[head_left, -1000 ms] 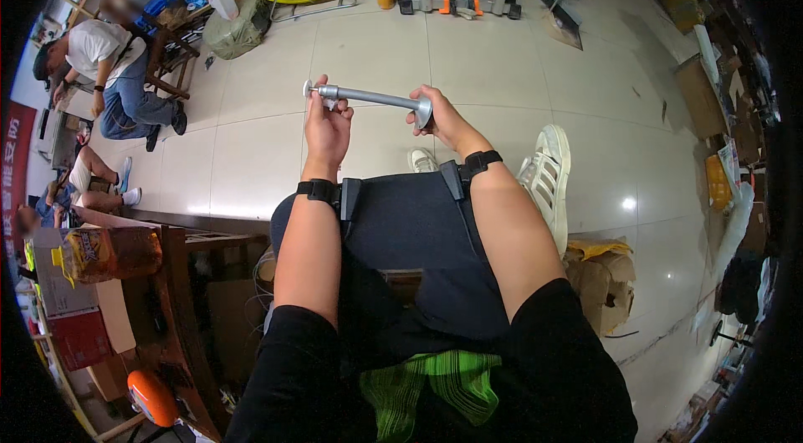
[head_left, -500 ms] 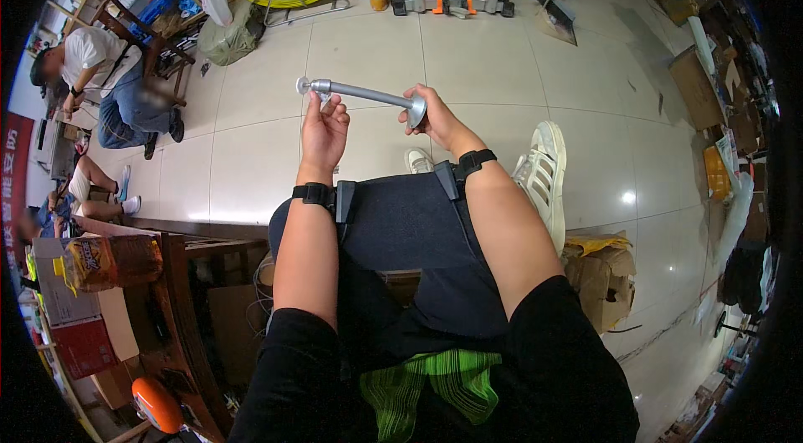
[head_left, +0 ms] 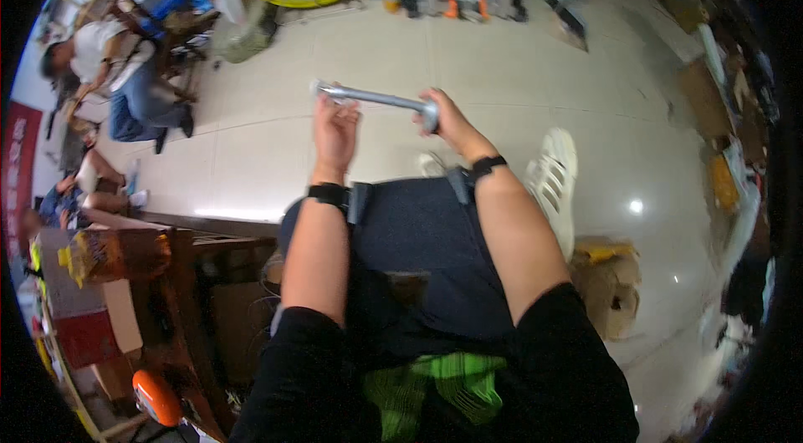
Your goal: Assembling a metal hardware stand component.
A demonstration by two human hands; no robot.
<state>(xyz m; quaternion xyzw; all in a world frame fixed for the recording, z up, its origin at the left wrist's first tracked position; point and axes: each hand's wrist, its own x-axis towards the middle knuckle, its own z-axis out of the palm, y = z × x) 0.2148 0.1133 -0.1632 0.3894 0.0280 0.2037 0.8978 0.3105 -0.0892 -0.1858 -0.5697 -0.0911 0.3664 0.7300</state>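
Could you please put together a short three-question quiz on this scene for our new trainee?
1. Which grip holds the flared end of the grey tube?
2. What colour is the large hoop beyond the hands? A) blue B) yellow C) red
3. True or false: the bottle with the yellow cap is on the person's right.

Key:
1. The right grip.
2. B.
3. False; it is on the person's left.
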